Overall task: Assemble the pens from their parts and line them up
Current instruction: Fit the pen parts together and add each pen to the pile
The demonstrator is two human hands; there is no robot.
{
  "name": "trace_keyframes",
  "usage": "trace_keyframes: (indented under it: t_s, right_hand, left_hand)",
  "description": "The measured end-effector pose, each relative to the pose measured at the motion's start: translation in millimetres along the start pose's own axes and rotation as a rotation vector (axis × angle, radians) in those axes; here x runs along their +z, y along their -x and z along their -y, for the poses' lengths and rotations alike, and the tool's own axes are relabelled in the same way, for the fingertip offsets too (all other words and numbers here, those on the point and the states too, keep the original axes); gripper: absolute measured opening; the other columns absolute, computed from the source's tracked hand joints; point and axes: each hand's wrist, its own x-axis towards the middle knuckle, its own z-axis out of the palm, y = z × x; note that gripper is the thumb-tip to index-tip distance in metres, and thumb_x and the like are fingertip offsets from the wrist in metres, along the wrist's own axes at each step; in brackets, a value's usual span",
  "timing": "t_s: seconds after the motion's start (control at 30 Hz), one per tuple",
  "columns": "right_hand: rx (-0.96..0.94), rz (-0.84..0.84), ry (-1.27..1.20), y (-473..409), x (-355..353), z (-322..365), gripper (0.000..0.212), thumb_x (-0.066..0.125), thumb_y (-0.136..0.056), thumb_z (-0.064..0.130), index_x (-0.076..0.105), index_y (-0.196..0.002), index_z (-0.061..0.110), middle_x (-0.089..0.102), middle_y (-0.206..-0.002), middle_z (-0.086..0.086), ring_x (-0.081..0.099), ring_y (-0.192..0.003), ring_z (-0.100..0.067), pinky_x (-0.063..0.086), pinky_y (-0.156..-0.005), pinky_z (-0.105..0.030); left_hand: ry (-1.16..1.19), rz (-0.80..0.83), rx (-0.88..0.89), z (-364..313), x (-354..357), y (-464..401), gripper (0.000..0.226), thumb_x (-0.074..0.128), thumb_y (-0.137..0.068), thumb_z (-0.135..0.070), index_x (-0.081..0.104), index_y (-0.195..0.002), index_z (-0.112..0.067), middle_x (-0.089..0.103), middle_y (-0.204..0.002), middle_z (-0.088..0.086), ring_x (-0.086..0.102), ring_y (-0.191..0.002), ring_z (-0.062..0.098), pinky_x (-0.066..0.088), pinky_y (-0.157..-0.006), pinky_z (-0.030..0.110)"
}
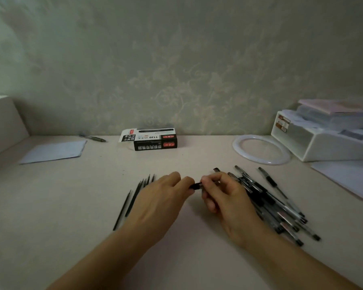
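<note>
Between my two hands I hold one pen (196,185) over the middle of the desk; only its black grip section shows. My left hand (166,197) pinches that black end with its fingertips. My right hand (222,195) curls round the rest of the pen, which it hides. Several thin black refills (132,199) lie side by side on the desk just left of my left hand. A heap of several pens with clear barrels and black grips (277,204) lies to the right, partly behind my right hand.
A black pen box (155,141) with an open flap stands at the back near the wall. A sheet of paper (55,151) and a lone pen (94,138) lie back left. A white ring (261,149), a white organiser (323,141) and papers (348,178) sit at the right.
</note>
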Motion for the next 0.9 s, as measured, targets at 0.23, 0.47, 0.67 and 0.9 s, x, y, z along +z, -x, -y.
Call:
trace_keyframes:
  t_s: [0.23,0.47,0.67,0.9]
  right_hand:
    - [-0.009,0.144,0.062,-4,-2,0,0.02,0.07,-0.081,0.034,0.066,-0.079,0.014,0.06,-0.062,-0.005,0.045,-0.048,-0.009,0.037,-0.049,-0.016]
    - [-0.019,0.127,0.079,-5,-3,-1,0.022,0.064,-0.093,0.021,0.062,-0.079,0.005,0.054,-0.056,-0.001,0.041,-0.046,-0.003,0.033,-0.045,-0.012]
    - [-0.035,0.127,0.088,-3,0,2,0.021,0.061,-0.095,0.019,0.062,-0.076,0.01,0.052,-0.054,-0.001,0.037,-0.045,-0.005,0.031,-0.045,-0.013]
    - [-0.055,0.097,0.087,-3,0,1,0.021,0.062,-0.094,0.021,0.061,-0.079,0.007,0.054,-0.057,-0.002,0.04,-0.047,-0.006,0.034,-0.047,-0.014]
  left_hand:
    - [0.025,0.027,0.021,3,4,-3,0.037,0.026,-0.095,-0.048,0.055,-0.086,-0.028,0.056,-0.071,-0.011,0.052,-0.059,0.01,0.031,-0.051,0.023]
    - [-0.035,0.003,-0.03,-2,0,0,0.032,0.036,-0.092,-0.05,0.034,-0.068,-0.029,0.048,-0.045,-0.008,0.043,-0.034,0.01,0.004,-0.04,0.017]
    - [-0.004,-0.041,-0.044,0,6,3,0.036,0.022,-0.091,-0.061,0.031,-0.074,-0.031,0.055,-0.053,-0.003,0.055,-0.048,0.016,0.012,-0.04,0.023]
    - [-0.044,-0.101,-0.128,3,10,3,0.057,0.019,-0.086,-0.072,0.037,-0.062,-0.023,0.033,-0.043,-0.003,0.044,-0.041,0.019,0.021,-0.04,0.021]
